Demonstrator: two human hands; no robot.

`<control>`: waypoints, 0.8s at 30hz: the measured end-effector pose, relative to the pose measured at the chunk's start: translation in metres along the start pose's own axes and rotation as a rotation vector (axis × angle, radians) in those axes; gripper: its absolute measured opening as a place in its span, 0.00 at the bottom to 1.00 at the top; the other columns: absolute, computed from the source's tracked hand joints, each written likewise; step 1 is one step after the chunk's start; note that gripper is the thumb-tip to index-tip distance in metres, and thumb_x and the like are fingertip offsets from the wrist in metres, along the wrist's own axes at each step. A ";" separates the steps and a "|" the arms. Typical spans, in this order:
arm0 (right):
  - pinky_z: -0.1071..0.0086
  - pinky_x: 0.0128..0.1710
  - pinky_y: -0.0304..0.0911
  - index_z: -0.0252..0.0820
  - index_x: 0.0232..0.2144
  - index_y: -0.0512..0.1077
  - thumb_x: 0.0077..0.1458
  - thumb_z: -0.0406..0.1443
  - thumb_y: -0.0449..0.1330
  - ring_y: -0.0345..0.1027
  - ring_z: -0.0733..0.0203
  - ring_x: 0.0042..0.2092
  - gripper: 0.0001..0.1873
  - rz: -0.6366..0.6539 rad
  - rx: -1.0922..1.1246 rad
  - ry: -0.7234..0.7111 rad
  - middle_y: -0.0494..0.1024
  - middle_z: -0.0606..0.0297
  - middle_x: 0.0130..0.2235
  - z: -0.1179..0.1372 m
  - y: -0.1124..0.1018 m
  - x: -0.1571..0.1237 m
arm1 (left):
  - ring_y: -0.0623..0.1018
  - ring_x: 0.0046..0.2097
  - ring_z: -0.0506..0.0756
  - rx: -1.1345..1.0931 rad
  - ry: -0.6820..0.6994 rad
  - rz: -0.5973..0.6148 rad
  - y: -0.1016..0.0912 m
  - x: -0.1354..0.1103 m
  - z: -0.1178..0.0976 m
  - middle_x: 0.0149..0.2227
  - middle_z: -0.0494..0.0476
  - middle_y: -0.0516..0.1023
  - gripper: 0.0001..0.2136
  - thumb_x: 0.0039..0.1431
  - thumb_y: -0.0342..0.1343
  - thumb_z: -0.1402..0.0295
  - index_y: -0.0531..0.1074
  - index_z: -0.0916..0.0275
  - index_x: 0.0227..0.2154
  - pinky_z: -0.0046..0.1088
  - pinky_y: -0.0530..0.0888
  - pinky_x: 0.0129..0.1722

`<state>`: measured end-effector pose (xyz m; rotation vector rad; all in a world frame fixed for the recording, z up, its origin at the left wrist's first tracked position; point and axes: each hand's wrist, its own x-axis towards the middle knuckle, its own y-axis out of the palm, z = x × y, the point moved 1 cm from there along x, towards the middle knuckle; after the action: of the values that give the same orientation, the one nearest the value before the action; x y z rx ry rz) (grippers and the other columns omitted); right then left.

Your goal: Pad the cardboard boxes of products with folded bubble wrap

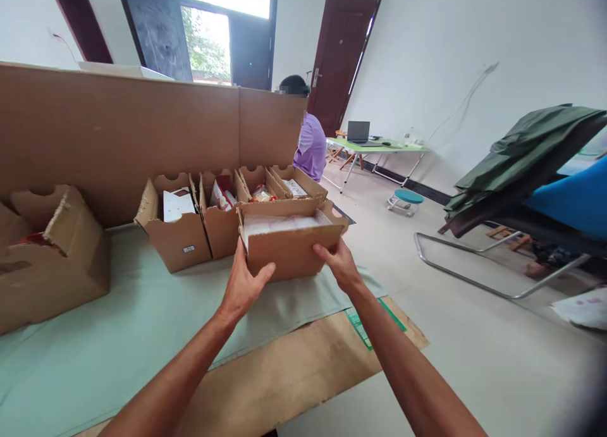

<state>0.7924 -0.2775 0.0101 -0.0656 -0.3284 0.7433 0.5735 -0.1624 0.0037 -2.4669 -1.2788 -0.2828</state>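
Between my two hands is a cardboard box (289, 257), open at the top, with pale plastic-wrapped contents (284, 224) inside. My left hand (244, 285) grips its left end, thumb on the front wall and fingers partly hidden at the side. On the right, my right hand (339, 263) is closed round the other end, thumb pressed on the front. Just behind stand several similar open boxes: one with a white item (178, 205), one with a red and white package (222, 193), one with a wrapped item (262, 194), and one with a white printed item (294, 188).
A larger cardboard box (85, 253) sits at the left on the green cloth (137, 323). A tall cardboard panel (156, 130) rises behind the boxes. Beyond it sits a person in purple (312, 146). A laptop table (393, 148), teal stool (408, 197) and reclining chair (474, 291) stand to the right.
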 end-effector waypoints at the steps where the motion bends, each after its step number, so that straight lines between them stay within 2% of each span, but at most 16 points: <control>1: 0.51 0.55 0.70 0.41 0.49 0.71 0.41 0.64 0.71 0.74 0.42 0.53 0.44 -0.036 -0.025 -0.010 0.80 0.49 0.52 0.002 -0.002 -0.016 | 0.68 0.68 0.66 -0.030 -0.020 -0.001 -0.004 -0.013 -0.002 0.66 0.71 0.67 0.39 0.61 0.60 0.52 0.52 0.61 0.70 0.50 0.66 0.67; 3: 0.51 0.53 0.71 0.41 0.46 0.72 0.44 0.62 0.71 0.74 0.43 0.51 0.39 -0.116 -0.065 -0.036 0.81 0.51 0.48 0.006 -0.005 -0.055 | 0.72 0.64 0.67 -0.062 -0.074 -0.012 -0.018 -0.051 -0.002 0.64 0.69 0.70 0.36 0.61 0.60 0.50 0.58 0.61 0.67 0.51 0.69 0.65; 5: 0.50 0.56 0.69 0.43 0.46 0.74 0.46 0.60 0.72 0.74 0.41 0.53 0.35 -0.149 -0.063 -0.068 0.81 0.52 0.48 0.016 0.001 -0.097 | 0.74 0.62 0.69 -0.032 -0.148 -0.076 -0.040 -0.098 0.001 0.60 0.68 0.73 0.33 0.60 0.61 0.49 0.64 0.59 0.63 0.53 0.69 0.64; 8: 0.50 0.57 0.69 0.46 0.47 0.76 0.48 0.55 0.72 0.75 0.41 0.52 0.30 -0.049 -0.024 -0.072 0.82 0.55 0.46 0.039 0.037 -0.138 | 0.73 0.64 0.70 0.047 -0.290 -0.229 -0.085 -0.157 0.005 0.55 0.64 0.79 0.30 0.58 0.64 0.48 0.69 0.56 0.59 0.55 0.65 0.68; 10: 0.51 0.55 0.71 0.48 0.49 0.77 0.50 0.53 0.72 0.76 0.42 0.51 0.28 0.070 0.013 -0.063 0.83 0.57 0.47 0.053 0.070 -0.145 | 0.74 0.63 0.69 0.078 -0.360 -0.323 -0.114 -0.173 0.004 0.54 0.62 0.80 0.31 0.57 0.64 0.48 0.68 0.55 0.60 0.55 0.65 0.68; 12: 0.52 0.54 0.72 0.49 0.51 0.76 0.51 0.52 0.71 0.76 0.43 0.52 0.28 0.142 0.055 -0.072 0.83 0.57 0.49 0.063 0.095 -0.140 | 0.76 0.61 0.68 0.098 -0.381 -0.382 -0.131 -0.170 -0.001 0.53 0.61 0.80 0.32 0.58 0.64 0.48 0.68 0.56 0.61 0.54 0.68 0.66; 13: 0.52 0.54 0.72 0.48 0.50 0.76 0.50 0.53 0.71 0.76 0.43 0.52 0.28 0.141 0.069 -0.078 0.83 0.57 0.49 0.065 0.102 -0.136 | 0.77 0.60 0.68 0.101 -0.372 -0.392 -0.134 -0.164 -0.004 0.53 0.62 0.80 0.32 0.58 0.63 0.47 0.68 0.56 0.61 0.53 0.70 0.64; 15: 0.52 0.55 0.71 0.47 0.48 0.76 0.50 0.55 0.71 0.76 0.43 0.52 0.29 0.072 0.063 -0.085 0.83 0.56 0.48 0.063 0.100 -0.133 | 0.77 0.59 0.67 0.085 -0.324 -0.382 -0.129 -0.152 -0.011 0.54 0.63 0.80 0.32 0.59 0.62 0.47 0.68 0.58 0.61 0.51 0.72 0.62; 18: 0.51 0.54 0.70 0.45 0.47 0.76 0.50 0.56 0.71 0.75 0.41 0.51 0.29 -0.073 -0.023 -0.090 0.83 0.53 0.47 0.052 0.074 -0.144 | 0.75 0.62 0.69 0.039 -0.243 -0.328 -0.108 -0.150 -0.017 0.56 0.66 0.78 0.31 0.61 0.60 0.47 0.68 0.58 0.62 0.51 0.73 0.62; 20: 0.51 0.55 0.70 0.46 0.49 0.75 0.51 0.54 0.72 0.74 0.39 0.54 0.29 -0.121 -0.075 -0.085 0.82 0.52 0.49 0.045 0.062 -0.158 | 0.73 0.65 0.69 0.035 -0.230 -0.339 -0.099 -0.165 -0.014 0.58 0.67 0.77 0.29 0.62 0.59 0.49 0.69 0.57 0.62 0.51 0.70 0.65; 21: 0.50 0.55 0.70 0.46 0.49 0.75 0.51 0.53 0.72 0.74 0.39 0.54 0.28 -0.118 -0.089 -0.080 0.82 0.52 0.50 0.043 0.063 -0.165 | 0.71 0.66 0.69 0.047 -0.245 -0.363 -0.100 -0.176 -0.011 0.58 0.66 0.77 0.28 0.63 0.59 0.49 0.70 0.56 0.62 0.51 0.69 0.66; 24: 0.51 0.52 0.72 0.46 0.47 0.77 0.53 0.53 0.71 0.76 0.40 0.51 0.26 0.033 -0.061 -0.066 0.83 0.53 0.48 0.046 0.093 -0.175 | 0.70 0.67 0.69 0.116 -0.332 -0.471 -0.122 -0.205 0.001 0.56 0.64 0.79 0.26 0.61 0.61 0.49 0.73 0.56 0.58 0.53 0.63 0.69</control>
<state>0.5967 -0.3290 -0.0102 -0.1049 -0.4137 0.7694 0.3560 -0.2510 -0.0392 -2.1465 -1.9521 0.0945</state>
